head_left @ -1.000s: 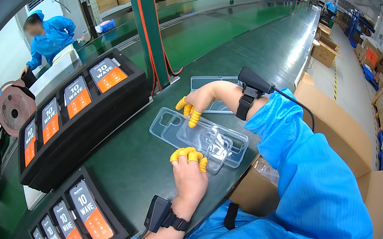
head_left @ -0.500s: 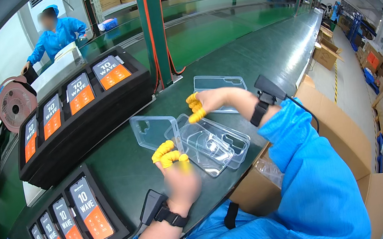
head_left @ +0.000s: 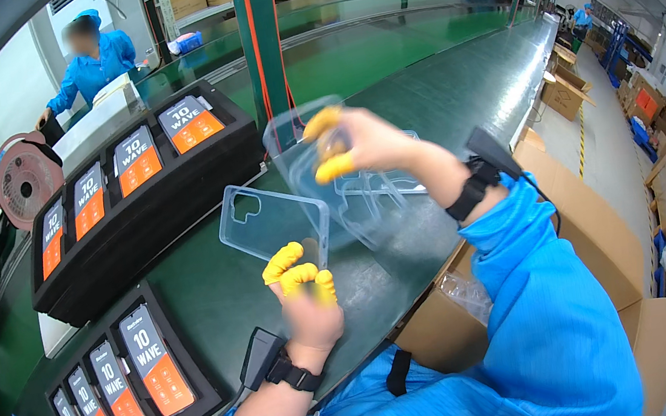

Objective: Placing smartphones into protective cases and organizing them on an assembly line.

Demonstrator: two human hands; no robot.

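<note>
My left hand (head_left: 309,298), with yellow finger cots on its fingers, pinches a corner of a clear phone case (head_left: 266,218) with a camera cutout. That case is tilted above the green table. Further away and to the right, my right hand (head_left: 357,140), also in yellow finger cots, grips clear phone cases (head_left: 289,141) that are smeared by motion. How many are in that grip I cannot tell. Behind them another clear case (head_left: 411,182) lies on the table, partly covered by the blur. Each wrist carries a black strapped device.
At left, a black foam tray (head_left: 207,403) and a taller black tray stack (head_left: 167,194) hold phones with white-and-orange screens. A green post (head_left: 261,46) with orange cables rises beyond. Cardboard boxes (head_left: 594,229) stand at right. A co-worker in blue (head_left: 92,67) sits near a fan (head_left: 27,180).
My right hand has moved up and left, lifting the clear cases that lay on the table before me. The case in my left hand has tilted and shifted slightly.
</note>
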